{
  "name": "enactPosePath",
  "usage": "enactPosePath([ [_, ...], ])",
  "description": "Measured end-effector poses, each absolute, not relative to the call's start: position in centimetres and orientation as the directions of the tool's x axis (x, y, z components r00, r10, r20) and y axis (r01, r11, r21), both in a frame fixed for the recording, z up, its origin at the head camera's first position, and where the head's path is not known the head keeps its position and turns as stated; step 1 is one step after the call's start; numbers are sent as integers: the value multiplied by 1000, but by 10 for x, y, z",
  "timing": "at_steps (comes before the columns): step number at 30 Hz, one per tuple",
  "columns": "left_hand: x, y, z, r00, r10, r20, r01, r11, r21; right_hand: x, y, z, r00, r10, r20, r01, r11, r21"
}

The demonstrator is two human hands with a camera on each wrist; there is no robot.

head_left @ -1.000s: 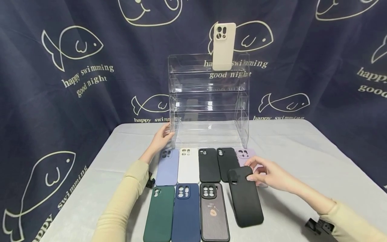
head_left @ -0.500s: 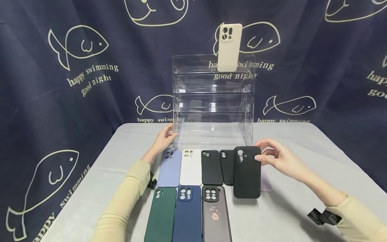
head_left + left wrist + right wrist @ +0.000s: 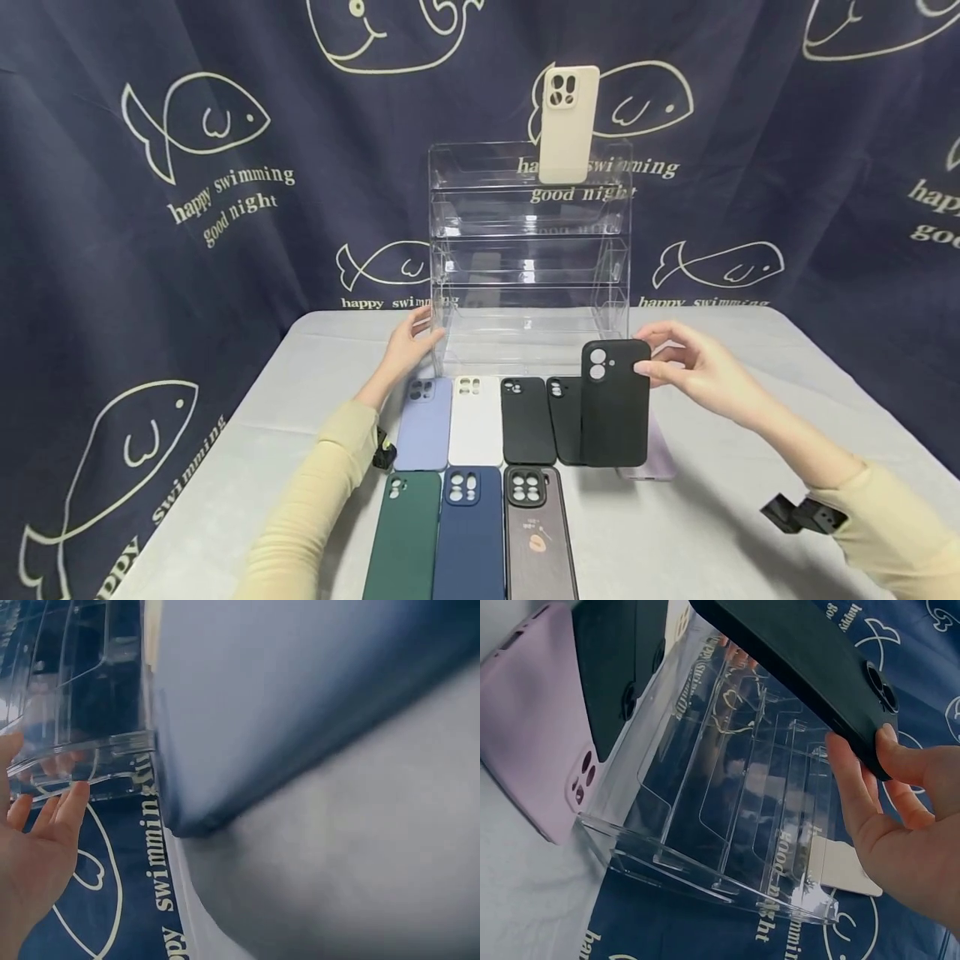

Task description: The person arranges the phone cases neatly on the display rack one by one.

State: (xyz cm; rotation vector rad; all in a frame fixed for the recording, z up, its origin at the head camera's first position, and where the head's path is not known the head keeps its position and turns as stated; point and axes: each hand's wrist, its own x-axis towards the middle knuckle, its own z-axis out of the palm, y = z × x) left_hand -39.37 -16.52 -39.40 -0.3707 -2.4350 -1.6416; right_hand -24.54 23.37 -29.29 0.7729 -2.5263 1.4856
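Matte black between thumb and fingers: the right hand pinches a phone case by its upper edge, upright above the table, partly hiding a lilac case. Across from it, the left hand grips the clear rack's side. Higher up, a cream case stands on the top tier.
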Motion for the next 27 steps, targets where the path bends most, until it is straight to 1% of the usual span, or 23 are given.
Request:
enactPosePath([
  [4, -398, -164, -392, -950, 89, 299, 311, 336, 889, -250, 233, -286, -865, -364, 346, -482, 407, -776],
  [7, -400, -165, -390, -954, 90, 286, 300, 337, 892, -253, 232, -279, -860, -363, 358, -493, 408, -768],
  [15, -393, -169, -389, -961, 156, 228, 267, 318, 910, -255, 229, -270, -841, -376, 390, -523, 380, -763],
  [22, -394, -168, -393, -961, 165, 224, 265, 297, 918, -260, 231, -264, -837, -351, 419, -538, 394, -745],
  [27, -393, -170, -386, -961, 177, 211, 254, 271, 929, -268, 229, -257, -841, -313, 441, -537, 381, -753],
])
